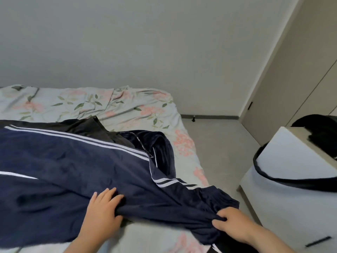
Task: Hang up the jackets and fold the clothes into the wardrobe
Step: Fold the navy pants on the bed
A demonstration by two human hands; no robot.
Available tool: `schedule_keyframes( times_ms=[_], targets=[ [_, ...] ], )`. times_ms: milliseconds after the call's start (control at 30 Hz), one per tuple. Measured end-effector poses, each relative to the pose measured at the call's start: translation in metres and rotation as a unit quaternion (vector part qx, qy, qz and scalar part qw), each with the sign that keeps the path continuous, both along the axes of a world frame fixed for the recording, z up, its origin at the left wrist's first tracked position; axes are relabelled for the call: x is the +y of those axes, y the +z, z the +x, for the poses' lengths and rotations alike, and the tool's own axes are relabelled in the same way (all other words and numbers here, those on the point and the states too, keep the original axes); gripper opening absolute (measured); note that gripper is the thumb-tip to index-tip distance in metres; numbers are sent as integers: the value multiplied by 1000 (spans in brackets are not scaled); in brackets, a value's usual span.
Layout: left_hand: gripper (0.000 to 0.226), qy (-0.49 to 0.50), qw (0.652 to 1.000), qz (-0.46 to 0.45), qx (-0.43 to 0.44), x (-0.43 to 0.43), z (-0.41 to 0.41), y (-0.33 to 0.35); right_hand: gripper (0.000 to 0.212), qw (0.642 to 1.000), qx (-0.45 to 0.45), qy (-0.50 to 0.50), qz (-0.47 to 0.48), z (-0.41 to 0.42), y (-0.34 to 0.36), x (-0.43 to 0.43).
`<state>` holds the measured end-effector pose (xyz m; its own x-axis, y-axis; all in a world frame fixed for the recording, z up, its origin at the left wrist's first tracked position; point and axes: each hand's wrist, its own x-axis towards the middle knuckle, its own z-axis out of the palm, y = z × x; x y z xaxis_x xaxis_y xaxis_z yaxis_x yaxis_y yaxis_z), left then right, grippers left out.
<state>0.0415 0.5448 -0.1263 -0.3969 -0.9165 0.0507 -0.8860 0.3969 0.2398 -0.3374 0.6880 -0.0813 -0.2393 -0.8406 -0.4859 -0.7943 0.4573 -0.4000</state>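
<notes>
The navy jacket (73,161) is lying spread across the near part of the bed (127,106). The left hand (103,205) is pressing flat on it, fingers straight, arm reaching in from the bed's near end. The right hand (232,223) is pinching the jacket's bunched hem by the bed's side edge.

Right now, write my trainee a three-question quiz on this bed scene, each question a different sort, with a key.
1. True or false: the navy striped garment lies on the floor.
2. The right hand is: A) pinching the garment's edge, B) holding a hanger, C) opening a door.
3. What lies on top of the white cabinet?

Key:
1. False; it is spread on the bed.
2. A.
3. A black bag.
</notes>
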Motion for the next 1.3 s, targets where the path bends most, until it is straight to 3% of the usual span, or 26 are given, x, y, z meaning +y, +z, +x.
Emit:
schedule_keyframes(
  times_ms=[67, 133, 200, 267, 333, 400, 467, 533, 667, 733, 800, 833, 900, 967, 1133, 1233, 1300],
  targets=[
    [26, 35, 994, 97, 25, 7, -3, 5, 47, 999, 6, -31, 7, -2, -3, 21],
    [19, 69, 983, 143, 96, 22, -15, 10, 42, 999, 36, -23, -7, 7, -2, 32],
    [25, 64, 971, 159, 166, 42, -36, 11, 35, 992, 112, 22, -48, 23, 5, 36],
    [33, 9, 943, 221, 249, 69, -62, 11, 52, 981, 145, 68, -110, 45, 13, 33],
    [32, -66, 909, 308, 272, 97, -87, 17, 56, 982, 55, 85, -162, 72, 17, 25],
    [28, -128, 890, 338, 278, 113, -97, 20, 40, 981, -62, 84, -163, 100, 17, 11],
    [31, -135, 885, 346, 281, 111, -88, 23, 31, 980, -127, 56, -146, 119, 11, 0],
    [27, -128, 897, 335, 259, 99, -61, 27, 33, 979, -135, 14, -150, 127, -1, -5],
    [25, -84, 934, 266, 222, 67, 10, 26, 16, 963, -56, -88, -248, 113, -10, -3],
    [33, -65, 946, 243, 207, 59, 27, 21, 25, 950, 48, -155, -267, 91, -9, 2],
    [38, -71, 947, 231, 214, 60, 21, 18, 44, 936, 156, -244, -201, 60, -12, 12],
    [39, -81, 945, 224, 223, 63, 10, 19, 52, 929, 131, -311, -150, 45, -15, 17],
    [41, -106, 942, 204, 247, 71, -25, 24, 59, 897, -75, -428, -79, 24, -20, 25],
    [39, -139, 936, 192, 261, 78, -64, 34, 51, 865, -218, -449, -49, 16, -22, 29],
    [54, -219, 933, 190, 215, 87, -148, 48, 28, 844, -262, -465, -53, 8, -26, 30],
    [84, -253, 947, 185, 64, 91, -175, 38, 36, 804, -324, -490, -90, 14, -25, 33],
    [102, -250, 952, 179, -12, 95, -184, 32, 40, 755, -391, -512, -123, 20, -21, 37]
  ],
)
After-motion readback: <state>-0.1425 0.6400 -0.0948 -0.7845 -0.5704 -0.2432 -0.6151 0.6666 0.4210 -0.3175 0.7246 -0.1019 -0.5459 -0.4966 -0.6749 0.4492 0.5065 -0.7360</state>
